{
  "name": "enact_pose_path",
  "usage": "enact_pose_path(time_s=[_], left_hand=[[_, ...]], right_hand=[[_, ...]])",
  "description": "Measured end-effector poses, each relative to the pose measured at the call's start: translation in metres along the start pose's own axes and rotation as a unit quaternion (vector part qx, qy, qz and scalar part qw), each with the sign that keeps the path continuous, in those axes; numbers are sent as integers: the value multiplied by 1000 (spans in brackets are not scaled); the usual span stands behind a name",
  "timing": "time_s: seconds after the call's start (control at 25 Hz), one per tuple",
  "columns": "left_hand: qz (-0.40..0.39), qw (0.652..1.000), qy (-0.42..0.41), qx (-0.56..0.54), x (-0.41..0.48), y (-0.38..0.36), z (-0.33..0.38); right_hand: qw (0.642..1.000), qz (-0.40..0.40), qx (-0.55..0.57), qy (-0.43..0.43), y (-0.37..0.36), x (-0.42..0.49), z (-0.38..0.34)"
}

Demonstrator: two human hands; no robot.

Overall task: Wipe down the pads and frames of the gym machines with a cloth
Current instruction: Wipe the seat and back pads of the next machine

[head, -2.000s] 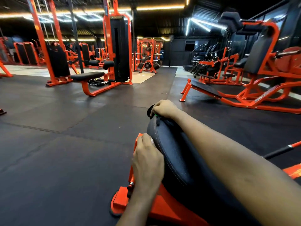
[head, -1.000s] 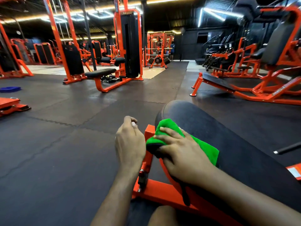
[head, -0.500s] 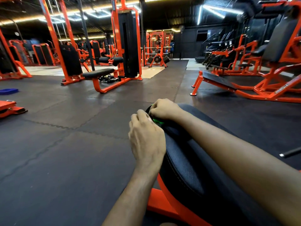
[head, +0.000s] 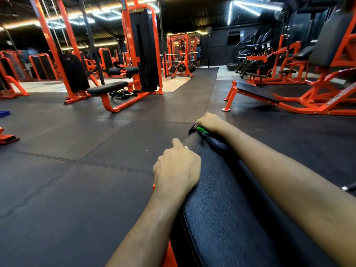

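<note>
Moved: over the last second the right hand (head: 209, 122) has carried the cloth (head: 201, 129) from the near part of the pad (head: 221, 209) out to its far tip, and the left hand (head: 177, 166) has gone from beside the frame onto the pad's left edge.
Floor (head: 77, 189): dark rubber mats.
Pad: long, black and textured, running away between both forearms.
Frame (head: 169, 255): an orange sliver under the pad's left side.
Left hand: fingers curled against the pad's edge, bracing.
Right hand: closed over the cloth, pressing it on the tip.
Cloth: green; only a strip shows beneath the knuckles.
Risk: bunched this small, the cloth probably covers little and may skip the seam and sides. At full reach, the hand could slide off the rounded tip and drop the cloth on the floor.
</note>
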State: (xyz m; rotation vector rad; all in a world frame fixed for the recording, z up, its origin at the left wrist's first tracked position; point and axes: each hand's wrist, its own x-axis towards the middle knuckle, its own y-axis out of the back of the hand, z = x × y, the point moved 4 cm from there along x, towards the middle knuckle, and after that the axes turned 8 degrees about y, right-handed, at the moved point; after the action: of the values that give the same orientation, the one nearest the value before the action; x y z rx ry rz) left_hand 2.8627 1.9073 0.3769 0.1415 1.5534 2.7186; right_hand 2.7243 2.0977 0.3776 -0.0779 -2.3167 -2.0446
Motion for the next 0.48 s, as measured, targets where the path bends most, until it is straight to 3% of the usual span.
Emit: enact_pose_path(time_s=[0.2, 0.36, 0.48], left_hand=[[23, 1000, -1, -21, 2, -4, -4], [28, 999, -6, -28, 3, -6, -4], [28, 999, -14, -30, 1, -4, -4]], right_hand=[[999, -13, -3, -34, -5, 10, 48], [987, 55, 146, -37, 5, -6, 6], [978, 36, 201, 34, 8, -14, -34]])
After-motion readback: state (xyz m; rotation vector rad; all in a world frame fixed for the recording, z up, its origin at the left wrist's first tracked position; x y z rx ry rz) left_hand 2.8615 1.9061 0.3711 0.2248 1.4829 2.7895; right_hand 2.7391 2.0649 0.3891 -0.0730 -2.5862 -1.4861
